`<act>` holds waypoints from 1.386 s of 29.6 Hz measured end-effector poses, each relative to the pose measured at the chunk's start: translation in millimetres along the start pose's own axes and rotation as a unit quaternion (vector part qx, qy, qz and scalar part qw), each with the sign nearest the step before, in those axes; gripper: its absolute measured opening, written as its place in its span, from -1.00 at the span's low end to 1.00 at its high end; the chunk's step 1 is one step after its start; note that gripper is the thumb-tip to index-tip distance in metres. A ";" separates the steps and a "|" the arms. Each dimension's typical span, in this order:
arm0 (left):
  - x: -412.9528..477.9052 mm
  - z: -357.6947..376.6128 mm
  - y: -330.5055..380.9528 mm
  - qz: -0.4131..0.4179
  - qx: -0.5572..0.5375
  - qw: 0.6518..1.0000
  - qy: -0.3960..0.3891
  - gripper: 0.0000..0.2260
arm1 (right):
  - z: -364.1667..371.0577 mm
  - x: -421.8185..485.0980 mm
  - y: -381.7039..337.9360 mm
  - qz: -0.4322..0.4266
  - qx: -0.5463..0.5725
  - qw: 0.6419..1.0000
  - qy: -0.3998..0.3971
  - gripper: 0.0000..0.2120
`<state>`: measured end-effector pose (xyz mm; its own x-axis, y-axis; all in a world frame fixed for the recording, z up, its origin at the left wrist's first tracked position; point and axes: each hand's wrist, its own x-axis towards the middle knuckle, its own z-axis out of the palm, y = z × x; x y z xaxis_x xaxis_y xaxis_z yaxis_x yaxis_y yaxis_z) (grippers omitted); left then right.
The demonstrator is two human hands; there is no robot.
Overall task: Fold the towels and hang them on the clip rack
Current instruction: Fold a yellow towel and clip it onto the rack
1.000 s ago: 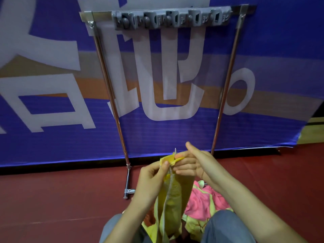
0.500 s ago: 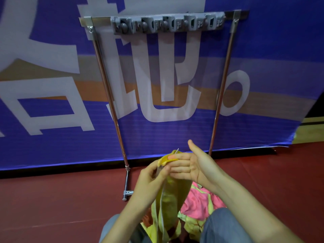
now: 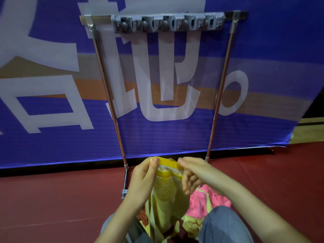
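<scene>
A yellow towel (image 3: 166, 195) hangs folded lengthwise in front of my lap. My left hand (image 3: 142, 179) pinches its top left corner between thumb and fingers. My right hand (image 3: 192, 174) holds the top right end, thumb on the upper edge and fingers curled behind. The grey clip rack (image 3: 168, 23) with several clips is mounted high on a metal frame directly ahead; nothing hangs from it.
More towels, pink (image 3: 210, 202) and pale yellow-green, lie heaped between my knees on the red floor (image 3: 61, 199). The frame's two steel uprights (image 3: 108, 92) stand before a blue banner wall. A steel foot (image 3: 125, 185) of the frame lies left of my hands.
My hands have drawn apart, spreading the towel's top edge wider between them. The view has tilted slightly, so the rack sits lower in the picture.
</scene>
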<state>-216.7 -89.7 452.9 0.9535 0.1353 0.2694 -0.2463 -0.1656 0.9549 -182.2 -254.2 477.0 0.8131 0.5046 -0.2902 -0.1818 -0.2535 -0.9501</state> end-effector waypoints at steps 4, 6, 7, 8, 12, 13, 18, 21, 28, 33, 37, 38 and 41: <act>-0.4 3.8 -5.5 -0.010 0.000 1.000 -0.007 -0.53 | 4.9 0.6 0.4 -0.081 -0.037 0.996 0.021 -0.78; -1.6 8.3 -6.9 -0.007 0.009 1.000 -0.016 -0.54 | 10.4 3.1 -0.6 -0.104 -0.019 0.994 0.036 -0.77; -2.7 10.9 -7.1 -0.004 0.011 1.000 -0.021 -0.53 | 12.6 4.1 -1.0 -0.109 -0.009 0.993 0.041 -0.77; -3.8 13.0 -7.7 -0.002 0.009 1.000 -0.021 -0.54 | 13.6 5.1 -1.3 -0.110 0.000 0.993 0.044 -0.77; -6.2 15.6 -8.3 0.008 0.026 1.000 -0.010 -0.76 | 12.8 5.6 1.2 -0.105 0.020 0.993 0.058 -0.74; -6.2 15.2 -8.9 0.007 0.033 0.999 -0.013 -0.80 | 12.0 5.7 2.9 -0.105 0.022 0.992 0.061 -0.73; -3.6 7.8 -13.1 -0.007 -0.001 1.000 0.018 -0.73 | 6.3 5.6 10.9 -0.110 0.020 0.991 0.067 -0.71; -0.7 3.0 -11.1 0.018 0.024 1.000 0.010 -0.72 | 2.3 4.0 13.7 -0.115 -0.021 0.992 0.051 -0.74; 8.4 -14.0 -1.7 0.025 0.037 0.999 0.015 -0.74 | -23.3 0.3 28.8 -0.049 -0.146 0.988 -0.007 -0.81; 15.5 -22.6 2.2 0.063 0.094 0.994 -0.001 -0.73 | -42.3 -3.3 34.0 -0.025 -0.221 0.975 -0.020 -0.82; 17.0 -26.4 -5.4 0.091 0.187 0.978 0.035 -0.74 | -55.6 -1.5 31.7 -0.167 -0.308 0.928 0.127 -0.80; 16.8 -26.5 -5.5 0.080 0.177 0.980 0.046 -0.76 | -55.6 -2.5 28.5 -0.189 -0.295 0.926 0.139 -0.79; 16.2 -25.0 0.6 0.050 0.143 0.986 0.068 -0.72 | -50.8 -5.7 16.9 -0.233 -0.203 0.937 0.159 -0.83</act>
<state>-205.8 -63.2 461.0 0.8901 0.2308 0.3930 -0.2602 -0.4506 0.8540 -161.8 -303.3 468.4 0.8872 0.3835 0.2565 0.4081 -0.3929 -0.8241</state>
